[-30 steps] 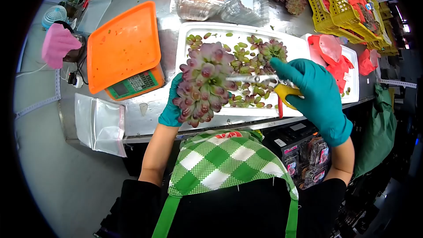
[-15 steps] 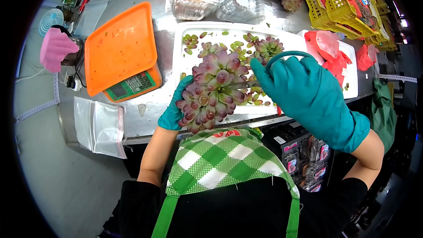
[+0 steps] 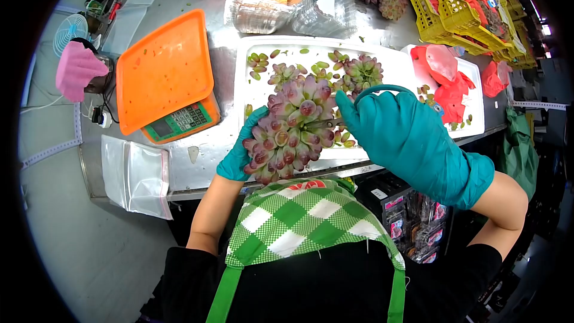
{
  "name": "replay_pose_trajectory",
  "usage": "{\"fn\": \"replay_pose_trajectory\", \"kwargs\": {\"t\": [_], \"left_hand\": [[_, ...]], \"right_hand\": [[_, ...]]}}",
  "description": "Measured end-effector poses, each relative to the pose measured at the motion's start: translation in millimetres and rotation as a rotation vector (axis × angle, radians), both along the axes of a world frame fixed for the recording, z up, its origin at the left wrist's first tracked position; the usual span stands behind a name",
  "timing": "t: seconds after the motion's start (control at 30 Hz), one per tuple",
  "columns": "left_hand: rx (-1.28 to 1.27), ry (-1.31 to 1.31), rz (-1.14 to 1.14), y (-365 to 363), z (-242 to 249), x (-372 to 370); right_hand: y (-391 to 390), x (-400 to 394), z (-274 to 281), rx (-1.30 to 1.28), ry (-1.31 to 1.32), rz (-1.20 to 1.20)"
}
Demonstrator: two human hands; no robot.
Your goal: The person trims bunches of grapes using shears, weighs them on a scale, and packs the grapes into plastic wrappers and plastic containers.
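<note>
My left hand (image 3: 241,149), in a teal glove, holds a large purple-green succulent cluster (image 3: 292,128) from its left side; most of the fingers are behind the plant. My right hand (image 3: 400,134), also gloved, is closed around scissors with a teal handle (image 3: 382,88). Their metal tips reach into the right side of the cluster. Beneath and behind lies a white tray (image 3: 242,66) with loose leaves (image 3: 257,64) and a smaller succulent (image 3: 363,72).
An orange tray (image 3: 164,69) rests on a scale (image 3: 182,121) at left. Plastic bags (image 3: 136,176) lie near the front edge. Clear containers (image 3: 263,0), yellow crates (image 3: 445,9) and a second white tray (image 3: 475,98) with red packaging (image 3: 448,93) stand behind and right.
My right hand and the scissors have moved slightly left and down. The succulent cluster has shifted and turned a little in my left hand.
</note>
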State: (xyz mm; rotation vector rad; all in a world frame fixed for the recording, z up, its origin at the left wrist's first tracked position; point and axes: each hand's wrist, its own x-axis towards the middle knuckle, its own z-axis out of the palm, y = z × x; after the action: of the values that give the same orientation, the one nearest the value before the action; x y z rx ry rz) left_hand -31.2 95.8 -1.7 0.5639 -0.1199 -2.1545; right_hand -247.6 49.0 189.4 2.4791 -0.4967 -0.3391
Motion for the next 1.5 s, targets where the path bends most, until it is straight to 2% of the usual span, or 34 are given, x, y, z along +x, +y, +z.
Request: {"fn": "replay_pose_trajectory", "kwargs": {"t": [0.1, 0.17, 0.27, 0.37, 0.47, 0.57, 0.67, 0.77, 0.87, 0.97, 1.07, 1.17, 1.27, 1.47, 1.5], "left_hand": [[-0.082, 0.021, -0.029, -2, 17, -3], [-0.051, -0.025, -0.029, -2, 12, -3], [-0.168, -0.158, 0.010, 2, -16, -2], [-0.150, -0.120, -0.009, -1, -4, -4], [0.022, -0.019, 0.011, -2, 7, -5], [-0.045, -0.117, 0.030, 1, -3, -8], [0.056, 0.023, 0.016, -1, -1, -9], [0.035, -0.061, 0.035, 1, -11, -9], [0.116, 0.199, -0.012, -2, 0, -8], [-0.095, -0.120, 0.036, -1, -4, -10], [-0.132, -0.166, 0.044, -1, -9, -12], [-0.189, -0.226, 0.043, -1, -14, -17], [-0.249, -0.281, 0.041, -3, -15, -20], [0.109, 0.201, -0.030, 2, 14, -17], [0.102, 0.166, -0.039, 0, 11, -18]], "right_hand": [[1, -2, -6, -0.046, -0.013, 0.021], [7, 0, -8, -0.120, 0.046, 0.013], [6, 2, -4, -0.144, 0.032, 0.123], [5, -2, -7, -0.087, 0.057, 0.090], [3, -3, -6, -0.008, 0.006, 0.114], [6, -5, -11, -0.004, 0.002, 0.104], [7, -5, -9, -0.012, -0.015, 0.087], [10, -6, -9, 0.070, -0.059, 0.000], [11, -10, -7, 0.191, -0.122, -0.122], [11, -14, -8, 0.182, -0.045, -0.196], [11, -15, -7, 0.082, -0.079, -0.170], [13, -16, -8, 0.181, -0.167, -0.223], [14, -17, -7, 0.177, -0.105, -0.253], [14, -21, -2, 0.358, -0.150, -0.277], [14, -22, -1, 0.345, -0.163, -0.257]]}}
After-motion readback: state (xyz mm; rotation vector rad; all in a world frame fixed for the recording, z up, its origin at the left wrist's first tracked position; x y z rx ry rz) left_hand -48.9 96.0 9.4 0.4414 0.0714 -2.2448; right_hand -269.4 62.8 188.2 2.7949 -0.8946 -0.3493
